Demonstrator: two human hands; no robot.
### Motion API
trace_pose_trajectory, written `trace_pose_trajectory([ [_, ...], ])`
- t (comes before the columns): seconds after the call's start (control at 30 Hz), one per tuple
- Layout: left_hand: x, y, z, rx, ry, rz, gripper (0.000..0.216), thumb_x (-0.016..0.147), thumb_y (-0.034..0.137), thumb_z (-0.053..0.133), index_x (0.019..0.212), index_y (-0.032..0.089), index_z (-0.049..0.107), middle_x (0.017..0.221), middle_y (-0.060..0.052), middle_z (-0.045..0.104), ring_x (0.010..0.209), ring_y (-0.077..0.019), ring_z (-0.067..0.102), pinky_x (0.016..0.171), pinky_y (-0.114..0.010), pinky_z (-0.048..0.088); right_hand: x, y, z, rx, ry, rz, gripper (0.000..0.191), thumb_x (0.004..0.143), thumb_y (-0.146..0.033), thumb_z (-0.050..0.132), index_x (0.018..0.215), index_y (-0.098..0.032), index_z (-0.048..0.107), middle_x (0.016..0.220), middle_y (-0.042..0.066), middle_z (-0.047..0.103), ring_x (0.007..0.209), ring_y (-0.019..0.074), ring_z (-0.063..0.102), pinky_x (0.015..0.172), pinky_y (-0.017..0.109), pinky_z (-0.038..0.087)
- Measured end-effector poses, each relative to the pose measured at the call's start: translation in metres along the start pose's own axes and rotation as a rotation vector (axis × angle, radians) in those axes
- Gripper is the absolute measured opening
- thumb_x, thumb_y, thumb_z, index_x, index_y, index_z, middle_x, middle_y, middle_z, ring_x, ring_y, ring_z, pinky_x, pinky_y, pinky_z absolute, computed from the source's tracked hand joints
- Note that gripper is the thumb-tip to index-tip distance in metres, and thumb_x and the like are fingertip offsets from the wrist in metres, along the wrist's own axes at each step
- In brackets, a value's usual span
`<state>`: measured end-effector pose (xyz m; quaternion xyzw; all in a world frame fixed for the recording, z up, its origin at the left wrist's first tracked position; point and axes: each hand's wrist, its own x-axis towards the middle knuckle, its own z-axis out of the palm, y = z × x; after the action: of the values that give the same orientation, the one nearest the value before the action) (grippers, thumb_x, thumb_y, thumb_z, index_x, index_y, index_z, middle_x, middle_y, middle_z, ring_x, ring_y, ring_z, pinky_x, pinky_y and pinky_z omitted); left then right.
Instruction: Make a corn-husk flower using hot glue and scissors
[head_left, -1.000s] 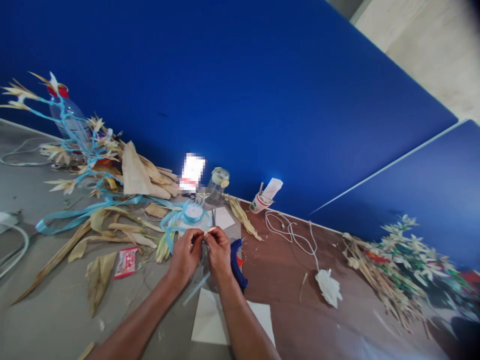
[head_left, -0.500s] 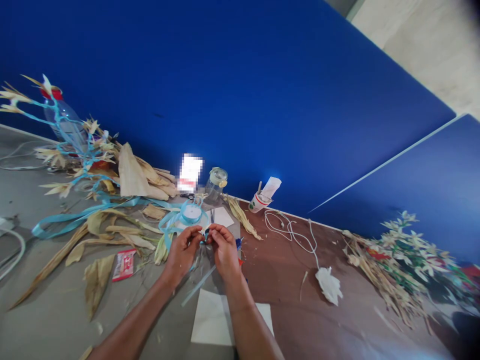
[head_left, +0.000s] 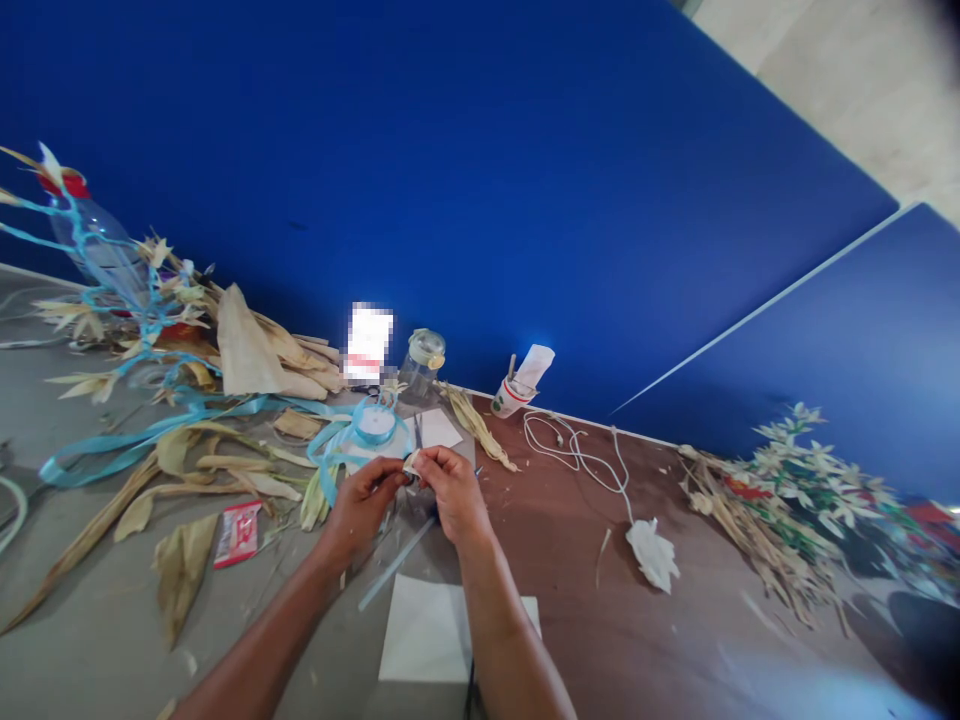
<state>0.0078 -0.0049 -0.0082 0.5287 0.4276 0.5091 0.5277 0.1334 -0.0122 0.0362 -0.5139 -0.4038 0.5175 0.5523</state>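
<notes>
Between my fingertips is a small cream-coloured piece (head_left: pixel 411 462), with something dark beneath it; its kind is too small to make out. My left hand (head_left: pixel 358 512) pinches it from the left, fingers curled. From the other side my right hand (head_left: pixel 454 492) grips it between thumb and fingers. Just beyond the hands lie a spool of light blue ribbon (head_left: pixel 375 424) and a white paper (head_left: pixel 435 428) with scissors (head_left: pixel 418 432) at its edge. A pale ribbon strip (head_left: pixel 394 567) and a white sheet (head_left: pixel 420 640) lie below, the sheet partly under my right forearm.
Dried corn husks (head_left: pixel 247 345) and a plastic bottle (head_left: pixel 97 245) with blue-wrapped stems crowd the left. A glass jar (head_left: pixel 422 362), a paper cup (head_left: pixel 512 397) and a white cable (head_left: pixel 574 450) stand or lie along the blue partition (head_left: pixel 480 200). Artificial flowers (head_left: pixel 817 475) lie at right.
The view has shifted slightly, so most things sit a little further left. Both hands stay together, and the cream piece between the fingertips shows more clearly now.
</notes>
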Motion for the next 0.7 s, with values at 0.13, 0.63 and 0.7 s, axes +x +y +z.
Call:
trace_pose_trajectory([
  [0.13,-0.0005,0.0018,-0.0004,0.028,-0.04,0.048,0.016,0.075,0.03,0.061,0.076,0.018,0.07,0.07,-0.001,0.063,0.063,-0.0128,0.051,0.06,-0.024,0.041,-0.0005,-0.0031,-0.004,-0.005,-0.025,0.053,0.018,0.06,-0.032,0.072,0.061,-0.017,0.063,0.052,-0.005,0.052,0.05,0.0077,0.039,0.05,0.021,0.031],
  [0.63,-0.002,0.0086,-0.0023,0.054,-0.159,0.201,0.014,0.078,0.024,0.056,0.071,0.017,0.066,0.069,-0.001,0.058,0.066,-0.0139,0.052,0.065,-0.026,0.04,-0.0007,-0.0063,-0.0066,0.068,-0.038,0.16,0.018,0.06,-0.03,0.068,0.054,-0.016,0.059,0.047,-0.005,0.052,0.046,0.0064,0.038,0.048,0.021,0.026],
  [0.7,-0.0025,0.0094,-0.0023,0.054,-0.167,0.214,0.014,0.078,0.023,0.055,0.071,0.018,0.066,0.069,-0.002,0.058,0.066,-0.014,0.052,0.065,-0.027,0.04,-0.0004,-0.0064,-0.006,0.097,-0.046,0.176,0.018,0.059,-0.03,0.068,0.053,-0.016,0.058,0.046,-0.005,0.051,0.045,0.0061,0.038,0.047,0.021,0.025],
])
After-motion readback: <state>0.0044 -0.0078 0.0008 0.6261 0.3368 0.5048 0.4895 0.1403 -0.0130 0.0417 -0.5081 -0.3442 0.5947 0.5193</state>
